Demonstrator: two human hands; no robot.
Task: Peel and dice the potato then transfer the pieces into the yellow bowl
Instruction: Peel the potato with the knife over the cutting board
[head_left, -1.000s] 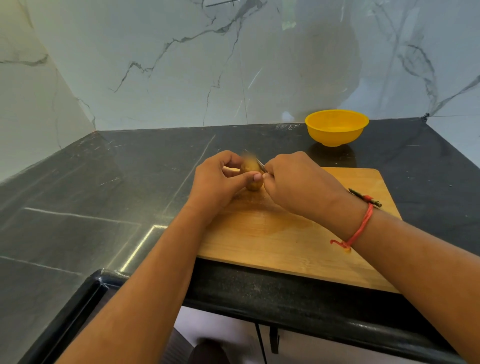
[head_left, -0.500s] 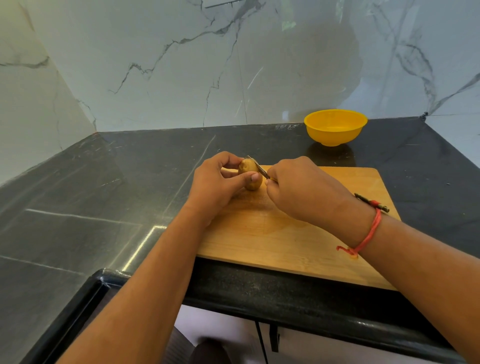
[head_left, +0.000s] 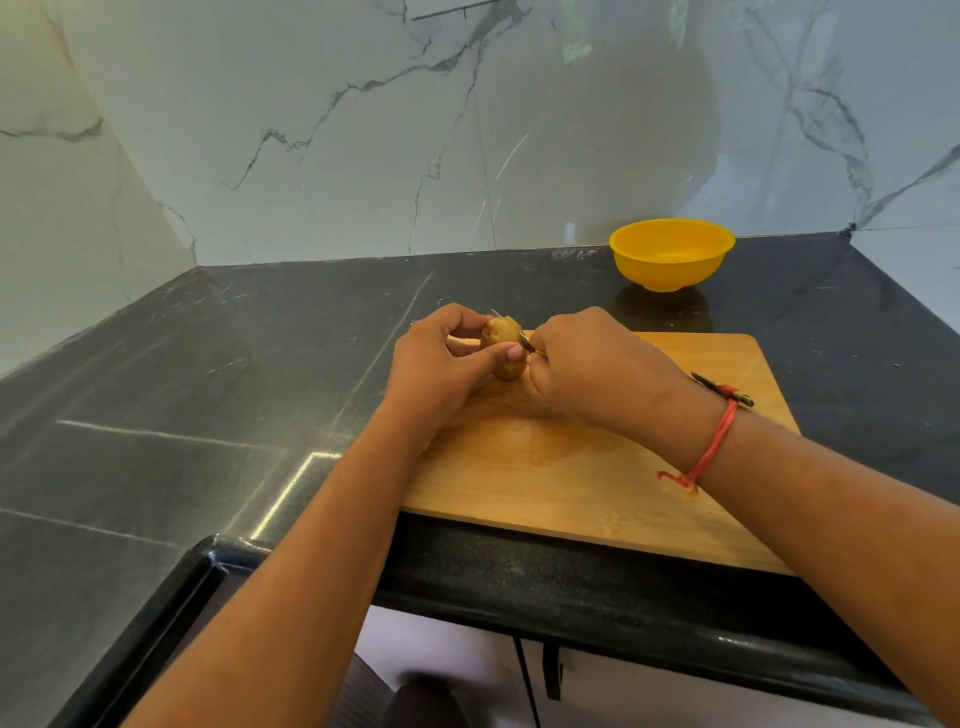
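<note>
Two hands work over one cutting board (head_left: 571, 478), so I place everything from that board. The black countertop (head_left: 208, 415) under it is the biggest surface. Its widest stretch runs from the board's left edge to the marble wall, and a narrower band lies past the board's right edge. The board's near edge reaches the counter's rounded front lip. Beyond the far edge, toward the right corner, the yellow bowl (head_left: 671, 254) stands upright near the back wall, apart from the board, with a strip of dark counter between them. My left hand (head_left: 436, 364) comes in over the board's left edge, fingers and thumb curled round the potato (head_left: 501, 348), which sits at the board's far left corner. I cannot tell whether its lower end touches the wood. My right hand (head_left: 597, 369) lies over the far middle of the board, fingers closed round the knife (head_left: 706, 381). Its thin blade lies against the potato's right side, and its dark handle pokes out past my wrist toward the board's right edge. A red thread (head_left: 714, 447) circles that wrist.
</note>
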